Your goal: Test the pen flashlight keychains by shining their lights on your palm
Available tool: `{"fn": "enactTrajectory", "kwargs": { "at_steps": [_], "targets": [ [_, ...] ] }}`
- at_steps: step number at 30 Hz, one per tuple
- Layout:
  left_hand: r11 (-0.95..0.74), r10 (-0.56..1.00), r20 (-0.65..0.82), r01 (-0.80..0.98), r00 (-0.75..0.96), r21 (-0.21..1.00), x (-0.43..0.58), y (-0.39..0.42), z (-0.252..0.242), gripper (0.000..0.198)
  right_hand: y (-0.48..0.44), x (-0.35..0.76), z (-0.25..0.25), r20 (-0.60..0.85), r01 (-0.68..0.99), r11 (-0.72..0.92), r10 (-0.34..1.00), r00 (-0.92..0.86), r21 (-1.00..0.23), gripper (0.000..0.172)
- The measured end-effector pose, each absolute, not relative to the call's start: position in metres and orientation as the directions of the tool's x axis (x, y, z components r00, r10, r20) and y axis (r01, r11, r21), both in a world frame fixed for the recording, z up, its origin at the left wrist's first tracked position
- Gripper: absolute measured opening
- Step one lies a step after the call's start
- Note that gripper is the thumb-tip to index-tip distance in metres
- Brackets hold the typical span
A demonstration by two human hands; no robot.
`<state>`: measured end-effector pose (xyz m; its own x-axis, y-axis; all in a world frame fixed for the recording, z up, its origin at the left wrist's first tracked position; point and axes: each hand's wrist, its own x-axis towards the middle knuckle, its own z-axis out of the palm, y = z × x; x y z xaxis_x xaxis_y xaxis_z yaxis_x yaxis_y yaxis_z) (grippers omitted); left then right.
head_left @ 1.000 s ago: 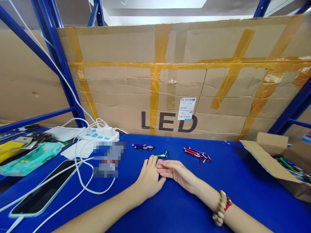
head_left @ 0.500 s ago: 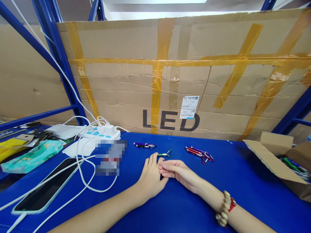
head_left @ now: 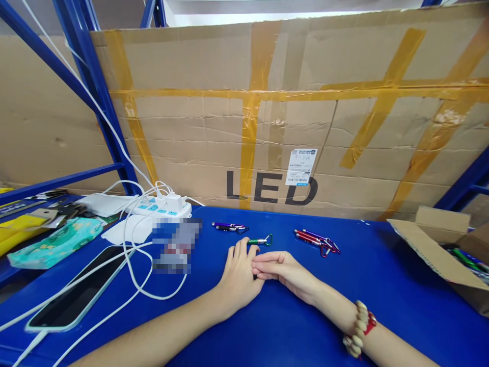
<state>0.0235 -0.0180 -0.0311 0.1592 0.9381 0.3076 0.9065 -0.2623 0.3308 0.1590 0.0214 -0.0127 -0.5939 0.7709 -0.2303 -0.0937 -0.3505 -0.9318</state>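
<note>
My left hand (head_left: 237, 278) lies flat on the blue table (head_left: 290, 326), fingers stretched, fingertips just short of a green keychain flashlight (head_left: 260, 240). My right hand (head_left: 283, 270) rests beside it, fingers straight and together, their tips touching the left hand's thumb side. A small dark spot shows between the two hands; I cannot make out what it is. A beaded bracelet (head_left: 359, 329) sits on my right wrist. A purple and a black flashlight (head_left: 229, 227) lie behind the left hand. Red flashlights (head_left: 316, 239) lie behind the right hand.
An open cardboard box (head_left: 439, 255) with more flashlights stands at the right. A phone (head_left: 72, 295), white cables (head_left: 133, 272), a power strip (head_left: 164, 206) and a teal pouch (head_left: 57, 242) lie at the left. A taped cardboard sheet marked LED (head_left: 271, 188) walls the back.
Both hands stay almost still, touching each other. The view has shifted slightly, so everything sits a little to the right in the picture.
</note>
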Motion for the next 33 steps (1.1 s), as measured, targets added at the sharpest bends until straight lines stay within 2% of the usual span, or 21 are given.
{"fn": "enactTrajectory", "kwargs": {
  "at_steps": [11,19,25,33],
  "targets": [
    [-0.233,0.949,0.292,0.895,0.124,0.38,0.024,-0.019,-0.031,0.032,0.022,0.159,-0.014,-0.229,-0.088,-0.346,0.768,-0.598,-0.934,0.028],
    [-0.215,0.964,0.218,0.923,0.149,0.32,0.024,-0.019,-0.031,0.045,0.02,0.159,-0.014,-0.206,-0.093,-0.327,0.767,-0.608,-0.94,0.026],
    [-0.225,0.961,0.228,0.926,0.159,0.304,0.024,-0.017,-0.025,0.038,0.02,0.159,-0.014,-0.161,-0.091,-0.272,0.773,-0.614,-0.958,0.024],
    [-0.261,0.953,0.264,0.847,0.149,0.464,0.018,-0.007,-0.021,0.029,0.023,0.159,-0.017,-0.131,-0.071,-0.232,0.748,-0.651,-0.97,0.024]
  ]
}}
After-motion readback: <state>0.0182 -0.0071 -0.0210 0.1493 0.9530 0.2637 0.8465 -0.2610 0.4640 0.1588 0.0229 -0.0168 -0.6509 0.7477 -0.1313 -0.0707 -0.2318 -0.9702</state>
